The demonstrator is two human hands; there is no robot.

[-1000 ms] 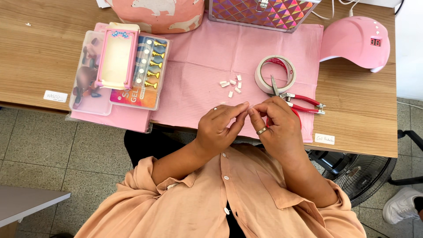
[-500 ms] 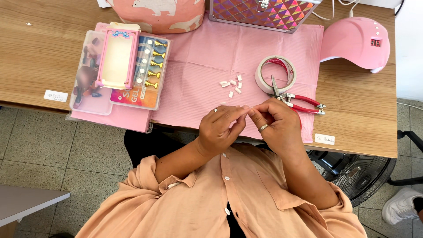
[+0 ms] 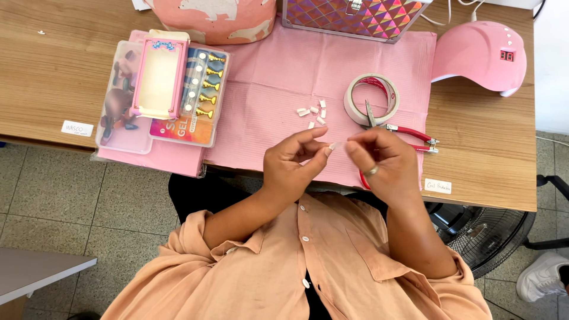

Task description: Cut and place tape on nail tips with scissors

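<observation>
Head view, single frame. We see both hands raised just above the near edge of the pink mat, which lies on the wooden tabletop. The left hand has its fingers curled, thumb and forefinger tips brought narrow toward the right hand. The right hand, a ring on one finger, pinches a small pale nail tip between thumb and forefinger; the tip sits right at the left hand's fingertip, and we cannot tell whether the left fingers also grip it or only touch it.

On the mat beyond the hands we note a loose cluster of small white nail tips, well apart from the held one. Just to their right lies a roll of tape, and touching its near side a pair of red-handled nippers, the handles running toward the right hand and partly hidden by it.

At the left end of the mat: a clear plastic organiser box with a pink-framed tray on top, and beside it a card of gold-tipped nail stands.

Far edge: a pink pouch with white bear figures, a case with a triangle-patterned iridescent face, and at the far right a pink domed nail lamp.
</observation>
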